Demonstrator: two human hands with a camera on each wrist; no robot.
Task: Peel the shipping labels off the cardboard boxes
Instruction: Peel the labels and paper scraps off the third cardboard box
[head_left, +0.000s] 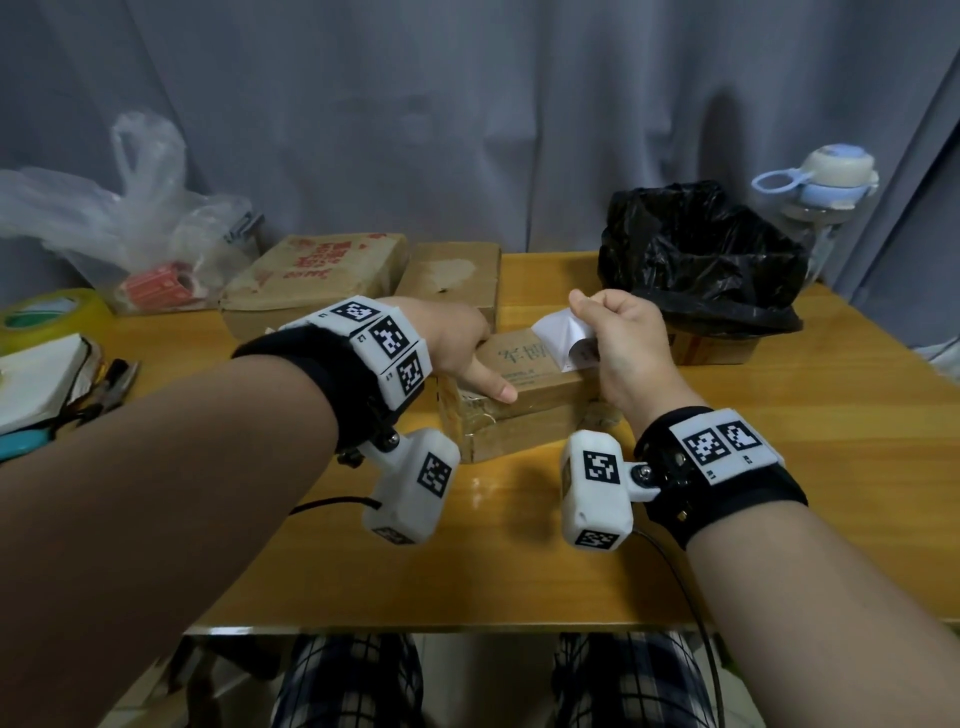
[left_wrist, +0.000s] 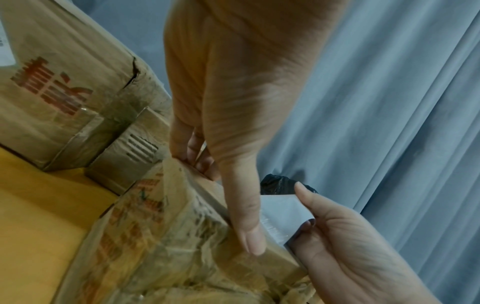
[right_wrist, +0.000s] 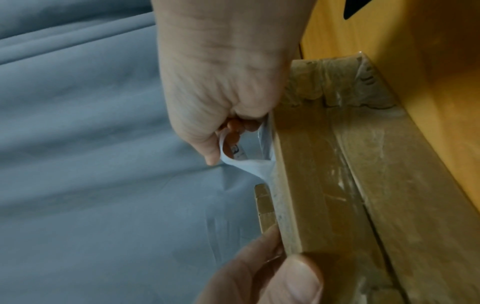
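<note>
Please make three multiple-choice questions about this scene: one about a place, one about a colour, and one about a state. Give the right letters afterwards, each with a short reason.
1. Where does the black plastic bag sit?
A. far right of the table
B. on the floor
C. under the left hand

2. What colour is the tape roll at the left edge?
A. red
B. yellow
C. blue

3. How is the shipping label now?
A. fully stuck down
B. lying on the table
C. partly lifted off the box

Answers: 1 A, it stands on the table behind the right hand. 2 B, its rim is yellow. 3 C, the right hand pinches it while the left hand steadies the box.
</note>
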